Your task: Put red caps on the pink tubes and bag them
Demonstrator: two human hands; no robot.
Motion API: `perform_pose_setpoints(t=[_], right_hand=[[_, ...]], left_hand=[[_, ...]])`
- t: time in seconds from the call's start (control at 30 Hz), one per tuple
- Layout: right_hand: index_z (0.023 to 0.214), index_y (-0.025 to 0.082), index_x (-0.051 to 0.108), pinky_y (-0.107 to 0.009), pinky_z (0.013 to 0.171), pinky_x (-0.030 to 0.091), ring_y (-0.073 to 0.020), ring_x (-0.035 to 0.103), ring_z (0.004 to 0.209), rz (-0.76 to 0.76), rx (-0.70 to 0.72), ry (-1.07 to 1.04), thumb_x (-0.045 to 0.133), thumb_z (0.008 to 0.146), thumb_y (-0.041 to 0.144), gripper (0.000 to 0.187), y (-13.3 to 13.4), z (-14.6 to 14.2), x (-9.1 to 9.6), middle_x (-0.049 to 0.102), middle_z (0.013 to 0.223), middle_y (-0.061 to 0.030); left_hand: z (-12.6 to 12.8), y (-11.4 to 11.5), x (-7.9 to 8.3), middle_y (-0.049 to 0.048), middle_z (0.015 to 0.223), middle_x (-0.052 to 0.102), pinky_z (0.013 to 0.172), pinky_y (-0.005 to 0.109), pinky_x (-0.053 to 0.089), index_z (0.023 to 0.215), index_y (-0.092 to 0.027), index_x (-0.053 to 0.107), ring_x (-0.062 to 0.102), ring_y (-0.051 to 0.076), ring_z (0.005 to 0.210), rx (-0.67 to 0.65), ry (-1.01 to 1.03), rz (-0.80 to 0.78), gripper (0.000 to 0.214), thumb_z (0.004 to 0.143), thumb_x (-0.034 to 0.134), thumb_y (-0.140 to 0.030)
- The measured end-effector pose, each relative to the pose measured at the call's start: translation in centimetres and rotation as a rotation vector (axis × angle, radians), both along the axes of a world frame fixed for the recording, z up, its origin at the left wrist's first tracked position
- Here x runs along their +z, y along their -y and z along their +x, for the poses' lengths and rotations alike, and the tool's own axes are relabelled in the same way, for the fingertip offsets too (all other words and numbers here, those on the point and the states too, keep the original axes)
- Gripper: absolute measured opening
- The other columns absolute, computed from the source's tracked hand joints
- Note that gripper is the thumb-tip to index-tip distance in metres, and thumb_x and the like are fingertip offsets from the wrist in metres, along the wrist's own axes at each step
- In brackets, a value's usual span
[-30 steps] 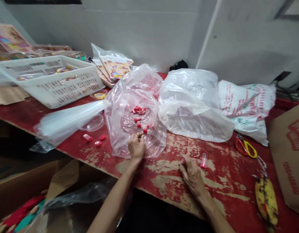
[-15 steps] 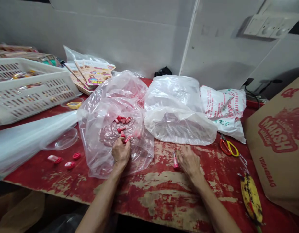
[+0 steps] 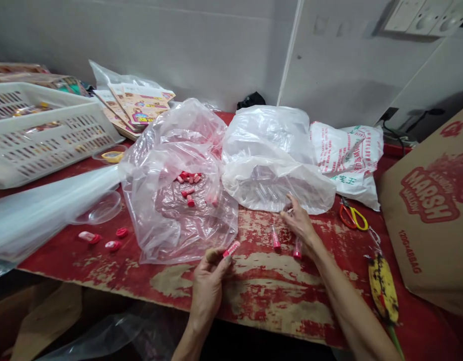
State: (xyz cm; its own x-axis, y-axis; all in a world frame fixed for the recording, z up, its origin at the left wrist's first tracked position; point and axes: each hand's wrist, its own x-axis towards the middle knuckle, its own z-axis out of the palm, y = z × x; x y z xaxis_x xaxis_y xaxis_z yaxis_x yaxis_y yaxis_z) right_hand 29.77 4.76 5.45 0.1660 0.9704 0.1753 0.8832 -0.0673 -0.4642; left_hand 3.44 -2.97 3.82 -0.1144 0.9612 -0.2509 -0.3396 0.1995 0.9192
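Observation:
My left hand [image 3: 210,281] pinches a small red lipstick-shaped piece with a white-patterned side [image 3: 232,248] near the table's front. Behind it, a clear plastic bag [image 3: 152,235] lies with its mouth towards me, several similar red pieces [image 3: 190,200] inside. My right hand [image 3: 298,220] is at the mouth of a milky plastic bag [image 3: 269,130] that holds clear tubes [image 3: 267,189]. Its thumb and index finger are apart, with nothing visible between them. Below that hand, two clear tubes with red ends, one left [image 3: 275,238] and one right [image 3: 298,248], rest on the table.
Left are a white basket [image 3: 46,145], printed cards [image 3: 146,108], a clear round lid [image 3: 101,208] and several loose red pieces [image 3: 89,236]. To the right are a printed white bag [image 3: 346,155], scissors [image 3: 353,218], a spotted banana [image 3: 383,288] and a cardboard box [image 3: 427,235].
My left hand has come out of the clear bag towards me with a red piece. The right hand has moved from the table up to the milky bag; a second tube now shows beside the first.

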Motion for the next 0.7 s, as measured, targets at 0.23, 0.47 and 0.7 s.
perform_pose_setpoints(t=[0.23,0.47,0.7], right_hand=[[0.132,0.025,0.043,-0.024,0.06,0.044,-0.0114,0.055,0.064,0.081,0.233,-0.605,0.058,0.082,0.027,0.052,7.7,-3.1,0.5,0.06,0.089,0.0001],[0.121,0.026,0.049,-0.027,0.064,0.047,-0.0143,0.056,0.07,0.124,0.241,-0.762,0.065,0.08,0.028,0.045,11.1,-4.7,-0.3,0.061,0.088,-0.0009],[0.119,0.025,0.058,-0.034,0.079,0.049,-0.0194,0.056,0.089,0.146,0.408,-0.418,0.054,0.088,0.024,0.032,13.6,-3.7,0.2,0.059,0.097,-0.0061]], left_hand=[[2.5,1.5,-0.4,0.0001,0.079,0.063,0.059,0.021,0.049,0.084,-0.016,0.066,0.059,0.01,0.064,-0.085,0.145,-0.032,0.036,0.056,0.082,-0.033],[3.2,3.1,0.3,0.0015,0.085,0.063,0.059,0.021,0.049,0.09,-0.017,0.066,0.058,0.01,0.067,-0.113,0.185,-0.043,0.036,0.059,0.08,-0.029],[3.2,3.5,1.0,0.0017,0.085,0.065,0.066,0.021,0.049,0.087,-0.017,0.067,0.06,0.011,0.074,-0.122,0.109,-0.036,0.033,0.059,0.08,-0.029]])
